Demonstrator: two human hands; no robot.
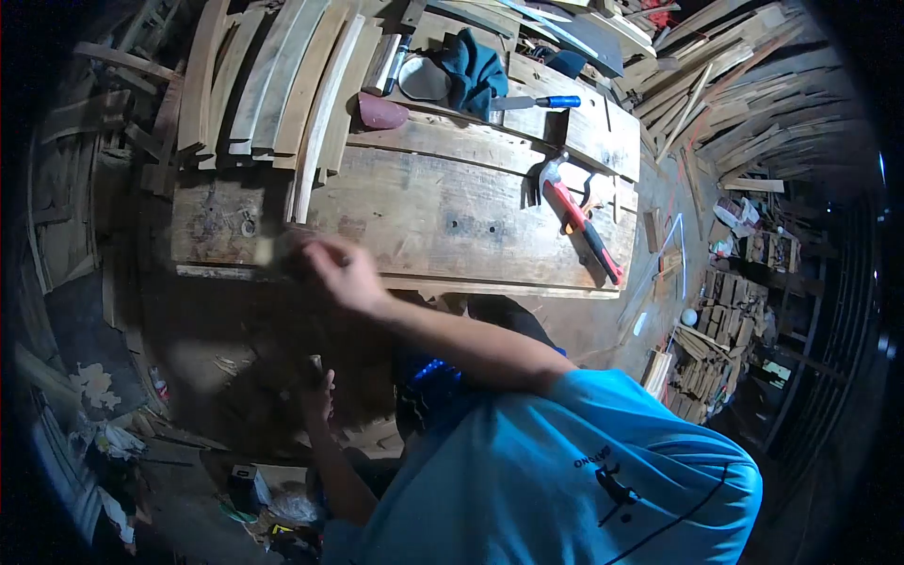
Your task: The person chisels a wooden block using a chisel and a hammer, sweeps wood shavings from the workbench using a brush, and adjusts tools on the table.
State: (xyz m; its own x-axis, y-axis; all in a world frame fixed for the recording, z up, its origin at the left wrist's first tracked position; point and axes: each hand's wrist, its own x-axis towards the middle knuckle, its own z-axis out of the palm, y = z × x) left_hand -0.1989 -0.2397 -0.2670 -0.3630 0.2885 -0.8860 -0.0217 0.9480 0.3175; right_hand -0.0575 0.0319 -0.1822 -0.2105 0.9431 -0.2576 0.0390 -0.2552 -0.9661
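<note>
My right hand (344,273) reaches left over the front edge of the wooden bench (414,217), its fingers closed on a blurred, dark object with a pale end that I cannot make out. Just beyond it are the ends of long wooden strips (315,122). Lower down, in shadow before the bench, my left hand (326,397) is closed round a dark object with a light tip, too dim to name. A hammer (579,217) with a red and black handle lies on the bench's right part.
At the bench's back lie a blue-handled tool (556,102), a dark green cloth (473,71), a round pale disc (424,79) and a dark red piece (381,112). Wood piles (730,325) stand on the right. A bag and a box (247,485) are at the lower left.
</note>
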